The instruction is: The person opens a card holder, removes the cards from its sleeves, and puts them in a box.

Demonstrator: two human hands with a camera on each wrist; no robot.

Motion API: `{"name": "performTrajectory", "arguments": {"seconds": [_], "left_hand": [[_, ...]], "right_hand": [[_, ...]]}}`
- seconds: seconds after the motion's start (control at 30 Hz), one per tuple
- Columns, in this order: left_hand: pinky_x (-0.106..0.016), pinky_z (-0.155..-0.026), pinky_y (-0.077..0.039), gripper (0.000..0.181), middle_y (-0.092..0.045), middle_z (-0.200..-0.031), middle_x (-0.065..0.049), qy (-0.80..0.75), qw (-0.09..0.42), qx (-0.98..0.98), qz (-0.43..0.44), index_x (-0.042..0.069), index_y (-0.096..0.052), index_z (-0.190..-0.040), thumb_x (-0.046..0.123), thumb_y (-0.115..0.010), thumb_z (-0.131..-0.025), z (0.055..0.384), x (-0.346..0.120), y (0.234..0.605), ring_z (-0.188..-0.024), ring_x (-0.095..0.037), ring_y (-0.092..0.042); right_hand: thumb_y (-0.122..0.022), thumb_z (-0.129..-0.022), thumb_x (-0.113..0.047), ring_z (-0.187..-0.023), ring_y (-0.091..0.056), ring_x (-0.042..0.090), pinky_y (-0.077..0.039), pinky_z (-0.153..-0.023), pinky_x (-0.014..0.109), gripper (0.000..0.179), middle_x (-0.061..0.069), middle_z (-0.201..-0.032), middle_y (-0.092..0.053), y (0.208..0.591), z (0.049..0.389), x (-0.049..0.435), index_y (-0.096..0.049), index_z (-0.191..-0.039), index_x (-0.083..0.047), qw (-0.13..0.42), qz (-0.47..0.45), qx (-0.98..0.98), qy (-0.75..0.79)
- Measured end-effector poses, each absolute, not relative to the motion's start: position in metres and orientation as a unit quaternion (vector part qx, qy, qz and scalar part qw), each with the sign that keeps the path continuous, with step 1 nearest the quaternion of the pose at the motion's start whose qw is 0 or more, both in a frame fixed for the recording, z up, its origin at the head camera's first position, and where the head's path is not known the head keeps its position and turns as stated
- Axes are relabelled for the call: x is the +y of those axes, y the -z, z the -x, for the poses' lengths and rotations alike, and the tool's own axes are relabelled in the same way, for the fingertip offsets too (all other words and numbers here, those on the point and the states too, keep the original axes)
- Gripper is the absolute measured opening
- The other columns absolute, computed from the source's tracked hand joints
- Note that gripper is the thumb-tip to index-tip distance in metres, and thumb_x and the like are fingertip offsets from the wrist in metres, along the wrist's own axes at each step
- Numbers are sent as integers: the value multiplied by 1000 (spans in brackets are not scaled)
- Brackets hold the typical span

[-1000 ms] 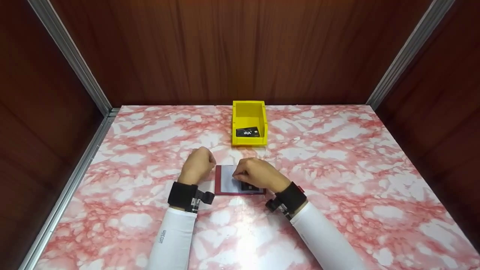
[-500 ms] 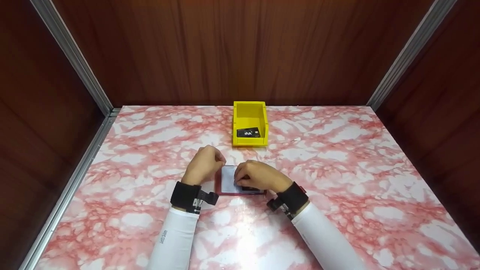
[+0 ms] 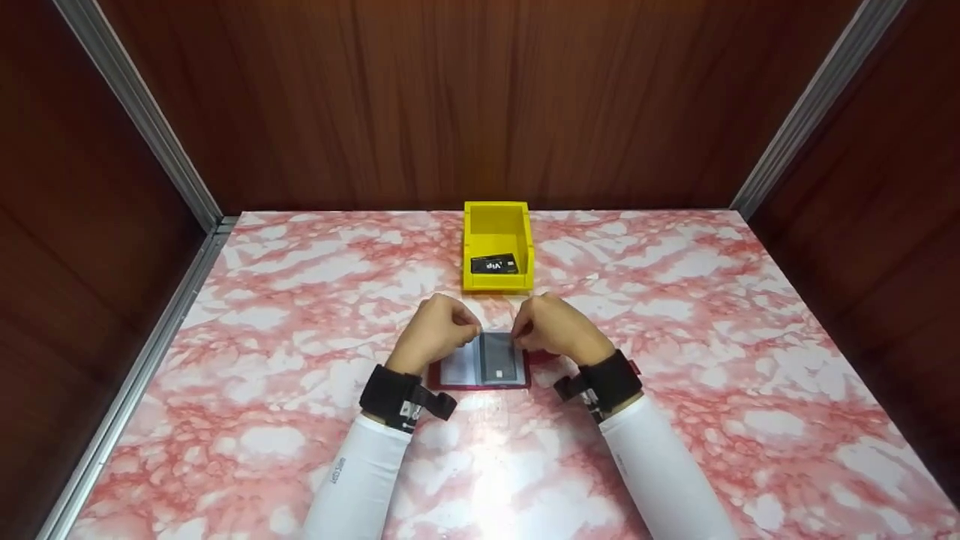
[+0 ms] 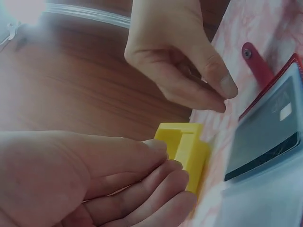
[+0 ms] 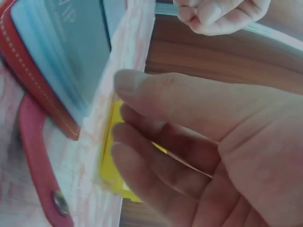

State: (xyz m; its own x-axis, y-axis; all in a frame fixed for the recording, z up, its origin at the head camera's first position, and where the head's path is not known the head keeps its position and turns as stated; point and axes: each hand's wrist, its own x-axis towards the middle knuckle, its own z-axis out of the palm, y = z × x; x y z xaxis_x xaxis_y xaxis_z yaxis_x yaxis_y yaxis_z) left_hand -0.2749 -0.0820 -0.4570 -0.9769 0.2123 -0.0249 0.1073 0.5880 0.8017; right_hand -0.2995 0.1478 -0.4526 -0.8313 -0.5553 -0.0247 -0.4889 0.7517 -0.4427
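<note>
A red leather card holder (image 3: pixel 484 387) lies open on the table, showing clear plastic sleeves (image 3: pixel 456 369). Inside the right-side sleeve is a dark bank card (image 3: pixel 499 356) with a pale chip toward the near end. My left hand (image 3: pixel 437 330) is above the holder's far edge, its thumb against bunched, relaxed fingers with nothing seen between them. At the far right corner is my right hand (image 3: pixel 561 330); the right wrist view shows its thumb (image 5: pixel 156 92) apart from loosely bent fingers, holding nothing. A snap strap (image 5: pixel 35 151) sticks out from the holder's right side.
Beyond the hands, a yellow bin (image 3: pixel 497 282) stands on the pink marbled table (image 3: pixel 645 450), with black cards (image 3: pixel 493 264) marked "Vip" inside. Brown wood-grain panels (image 3: pixel 480 105) and metal rails (image 3: pixel 139 112) enclose the back and sides.
My right hand has let go of the card and moved up and right, uncovering it in the sleeve. My left hand has moved right along the holder's far edge.
</note>
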Motion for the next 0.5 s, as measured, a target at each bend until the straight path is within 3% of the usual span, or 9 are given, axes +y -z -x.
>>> {"name": "performTrajectory", "arguments": {"seconds": [0.2,0.5], "left_hand": [[-21,-56,-49,7,-77,-75,-5,-442,100,890,-54,6,-83,-87,10,-80,-92,277,-78,469,-60,-10,-63],[-21,-54,-55,9,-81,-77,-15,-434,139,889,-33,2,-80,-82,6,-79,-90,278,-78,483,-58,-13,-69]], "right_hand": [[-90,-84,-6,-78,-65,12,-59,-77,32,7,5,-95,-84,458,300,142,-88,-89,-10,121,256,937,203],[-89,-85,-6,-70,-58,12,-50,-68,27,6,4,-85,-80,464,298,137,-86,-85,-10,138,254,938,192]]}}
